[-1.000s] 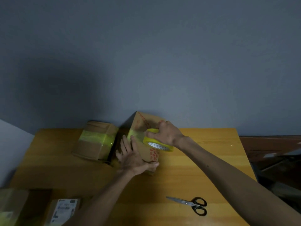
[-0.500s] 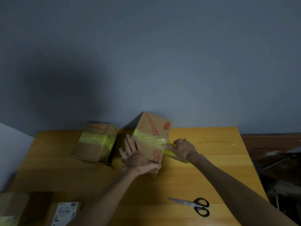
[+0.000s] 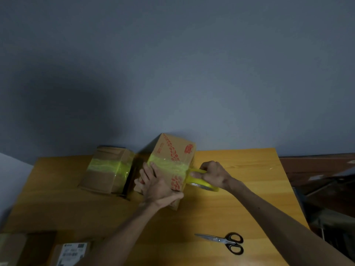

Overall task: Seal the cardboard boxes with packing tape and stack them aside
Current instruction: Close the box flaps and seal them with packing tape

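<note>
View: head, the only one you have.
Left hand point(image 3: 159, 185): your fingers lie flat and straight on the box point(image 3: 172, 150), thumb along its near edge, pressing it down on the table point(image 3: 249, 198).
Right hand point(image 3: 213, 175): your fingers are curled round the roll point(image 3: 209, 186), gripping it just right of the box.
Strip point(image 3: 169, 167): a yellow band runs from under your left fingertips across the box top, over its right edge, and on to the roll in your right fingers; it is uncut.
Taped box point(image 3: 107, 169): just beyond your left fingertips, to the left, with a yellow band already across it.
Scissors point(image 3: 224, 240): on the table, untouched, well nearer you than your right fingers.
Labelled box point(image 3: 73, 252): at the near left corner, well apart from both hands; you cannot tell whether it is sealed.
Done: one box looks sealed; this one has its band laid across the top.
Left: you likely need to run the strip down the side, cut it, then stack the boxes; nothing is stacked yet.
</note>
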